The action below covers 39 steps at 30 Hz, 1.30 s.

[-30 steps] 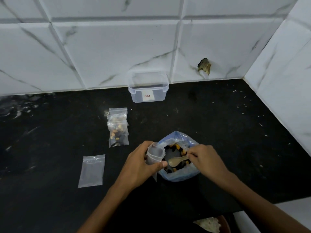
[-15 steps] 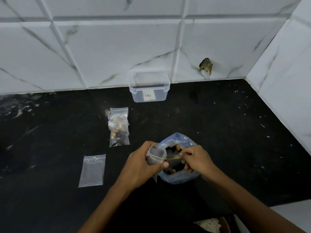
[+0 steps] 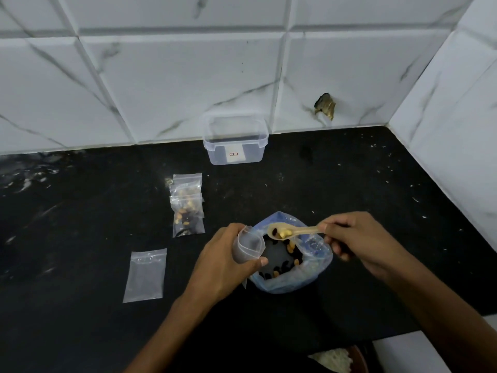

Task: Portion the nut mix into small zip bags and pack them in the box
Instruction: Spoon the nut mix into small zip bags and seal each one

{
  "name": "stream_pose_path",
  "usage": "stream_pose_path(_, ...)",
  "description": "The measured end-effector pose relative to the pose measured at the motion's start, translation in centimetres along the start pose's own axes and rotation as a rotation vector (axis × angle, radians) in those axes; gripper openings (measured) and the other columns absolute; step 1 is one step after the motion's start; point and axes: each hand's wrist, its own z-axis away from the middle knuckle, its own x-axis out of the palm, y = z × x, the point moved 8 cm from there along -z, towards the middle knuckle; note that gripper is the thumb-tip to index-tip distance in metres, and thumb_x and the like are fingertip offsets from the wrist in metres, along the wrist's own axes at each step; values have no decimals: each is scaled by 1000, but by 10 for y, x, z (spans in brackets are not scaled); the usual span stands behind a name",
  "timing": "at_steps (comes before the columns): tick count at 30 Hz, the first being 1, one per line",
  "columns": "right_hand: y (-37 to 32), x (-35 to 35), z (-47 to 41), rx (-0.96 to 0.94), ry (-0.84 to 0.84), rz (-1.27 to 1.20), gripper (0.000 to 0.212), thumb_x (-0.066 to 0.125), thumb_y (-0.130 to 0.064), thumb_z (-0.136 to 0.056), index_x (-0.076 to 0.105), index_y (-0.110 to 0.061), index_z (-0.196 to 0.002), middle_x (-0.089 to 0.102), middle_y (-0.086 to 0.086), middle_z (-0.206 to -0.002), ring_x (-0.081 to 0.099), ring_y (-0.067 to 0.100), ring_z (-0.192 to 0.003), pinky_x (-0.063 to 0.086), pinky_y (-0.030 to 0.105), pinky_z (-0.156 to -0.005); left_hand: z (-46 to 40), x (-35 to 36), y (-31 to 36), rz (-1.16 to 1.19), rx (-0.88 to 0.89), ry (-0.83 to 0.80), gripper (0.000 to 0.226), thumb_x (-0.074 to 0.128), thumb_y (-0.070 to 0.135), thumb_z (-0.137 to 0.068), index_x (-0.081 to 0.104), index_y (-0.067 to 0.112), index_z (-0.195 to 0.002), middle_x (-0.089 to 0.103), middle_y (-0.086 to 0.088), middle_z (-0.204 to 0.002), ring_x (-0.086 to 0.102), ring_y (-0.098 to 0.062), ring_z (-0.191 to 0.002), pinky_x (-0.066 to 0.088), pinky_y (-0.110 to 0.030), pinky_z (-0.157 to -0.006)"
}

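1. One small zip bag [image 3: 248, 247], clear thin plastic, sits in the left hand [image 3: 224, 267]; the fingers and thumb curl round it and hold its mouth open in a rounded loop, facing up and toward the spoon.
2. One pale spoon [image 3: 289, 232], smooth and oval-bowled, is pinched by its handle end in the right hand [image 3: 357, 242]. Its long axis runs level from that grip toward the left hand, bowl leading, with a few yellow and dark nuts in it. The bowl hangs just beside the small bag's mouth, over the large bag.
3. One large bag of nut mix [image 3: 291, 267], crinkled bluish plastic with its top rolled open, stands on the counter [image 3: 80, 224] directly under both grips, between the two hands; dark and yellow pieces show inside.
4. Two filled small bags [image 3: 187, 205] lie overlapping, beyond the left hand's grip and to its outer side.
5. One empty flat zip bag [image 3: 145, 275], rectangular, lies further out on the same side, level with the left wrist.
6. One clear rectangular plastic box [image 3: 235, 142], open-topped, stands well beyond both grips against the marbled white tile wall [image 3: 174, 84].
7. The counter is black, speckled stone.
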Motion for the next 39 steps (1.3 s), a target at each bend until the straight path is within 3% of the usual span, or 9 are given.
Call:
stream_pose_path(4, -31, -1, 14, -108, 7, 44, 17, 55, -12, -94, 71, -17, -90, 64, 3, -67, 54, 5, -49, 42, 18, -45, -3, 3, 9, -101, 16, -7, 66, 79, 52, -72, 46, 38, -128, 48, 16, -124, 51, -3, -110, 50, -30, -91)
stream_pose_path(7, -53, 15, 25, -281, 43, 315, 16, 56, -18, -94, 70, -23, -89, 63, -1, -63, 56, 2, -48, 42, 13, -46, -4, 3, 13, -76, 22, -4, 62, 80, 49, -72, 46, 40, -124, 47, 18, -121, 51, -2, -109, 47, -25, -89)
stream_pose_path(10, -71, 42, 41, -523, 94, 639, 14, 53, -22, -95, 66, -24, -96, 62, -8, -81, 58, 1, -70, 47, 16, -64, -5, 2, 13, 23, 23, 37, 56, 83, 44, -70, 51, 42, -116, 53, 18, -116, 54, 1, -106, 47, -20, -85)
stream_pose_path(12, -77, 60, 52, -715, 109, 782, 15, 52, -21, -92, 66, -17, -97, 61, -1, -90, 57, 9, -79, 50, 28, -73, -6, 2, 11, 84, 13, 58, 55, 83, 39, -70, 52, 42, -115, 55, 16, -116, 55, 1, -106, 51, -24, -87)
stream_pose_path(16, -75, 79, 66, -930, 57, 982, 20, 55, -27, -75, 65, -17, -89, 59, -2, -82, 54, 6, -63, 45, 20, -48, -6, 3, 7, 152, 8, 73, 57, 84, 38, -70, 51, 43, -116, 56, 16, -116, 56, -1, -109, 54, -31, -92)
stream_pose_path(23, -88, 71, 80, -1087, 176, 989, 36, 40, -35, -79, 67, -11, -84, 60, 1, -78, 54, 8, -54, 49, 21, -44, -7, 6, 2, 211, 9, 94, 64, 79, 53, -61, 50, 46, -118, 62, 15, -116, 61, -4, -108, 57, -36, -89)
stream_pose_path(29, -82, 19, 54, -839, 351, 615, 13, 59, -15, -87, 71, -13, -90, 66, 0, -78, 59, 8, -66, 52, 23, -62, 2, -9, -3, 235, -2, 159, 50, 84, 35, -73, 54, 41, -112, 64, 18, -108, 59, 7, -101, 50, -18, -80)
stream_pose_path(34, -13, 25, -3, -442, 175, 765, 15, 58, -18, -92, 67, -22, -81, 60, -9, -70, 56, 0, -61, 40, 13, -55, 12, -6, -19, 234, -45, 82, 53, 84, 34, -73, 55, 40, -117, 61, 18, -115, 59, 7, -104, 48, -12, -79)
stream_pose_path(39, 26, 59, -25, -387, 126, 783, 14, 54, -22, -94, 68, -23, -96, 61, -12, -84, 58, -1, -77, 47, 17, -74, 13, 9, -24, 246, -69, -38, 51, 83, 35, -75, 57, 42, -118, 62, 17, -120, 59, 6, -107, 49, -17, -84)
